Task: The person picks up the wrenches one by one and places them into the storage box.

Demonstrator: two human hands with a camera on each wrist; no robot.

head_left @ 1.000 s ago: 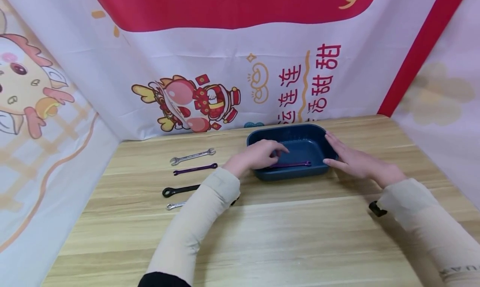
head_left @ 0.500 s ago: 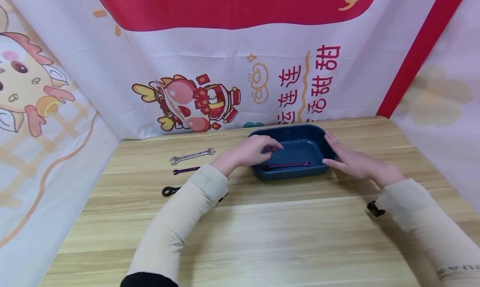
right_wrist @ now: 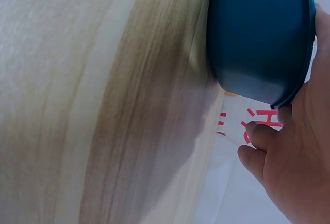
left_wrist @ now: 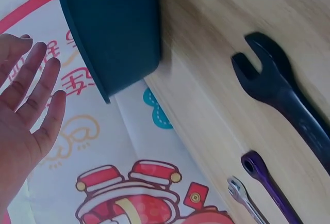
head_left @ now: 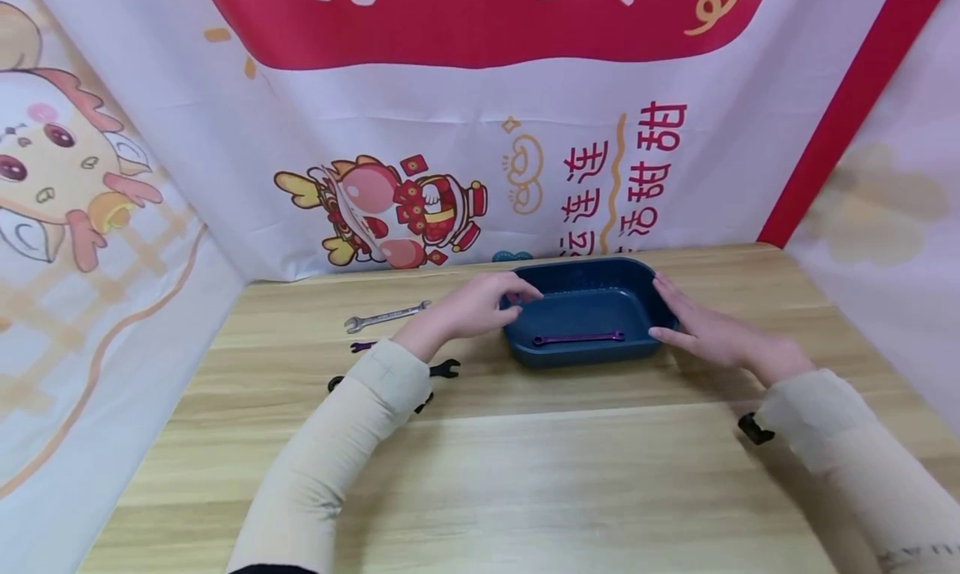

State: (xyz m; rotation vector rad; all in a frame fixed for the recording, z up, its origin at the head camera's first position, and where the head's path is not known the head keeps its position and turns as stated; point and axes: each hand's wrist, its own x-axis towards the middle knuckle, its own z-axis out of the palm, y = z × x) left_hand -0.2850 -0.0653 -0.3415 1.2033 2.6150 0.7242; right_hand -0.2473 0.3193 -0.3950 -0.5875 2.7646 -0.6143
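A dark blue plastic bin (head_left: 585, 311) stands toward the back of the table, with a purple wrench (head_left: 577, 338) lying inside along its near wall. My left hand (head_left: 480, 303) hovers at the bin's left end, fingers loosely bent and holding nothing; the left wrist view shows its fingers (left_wrist: 46, 115) spread in the air. At the bin's right end my right hand (head_left: 708, 328) touches the rim with extended fingers, the thumb toward the near corner. Left of the bin lie a silver open-end wrench (head_left: 388, 316), a second purple wrench (left_wrist: 270, 185) and a black wrench (left_wrist: 283, 90), partly hidden by my left arm.
The wood-grain table (head_left: 562, 491) runs back to a printed white and red cloth (head_left: 465, 99) hung upright behind the bin. More cloth hangs at the left and right sides. Both sleeved forearms reach across the table from the front.
My left hand has drawn back leftward from over the purple wrench to the bin's left end, uncovering the whole wrench. My right hand stays at the bin's right end.
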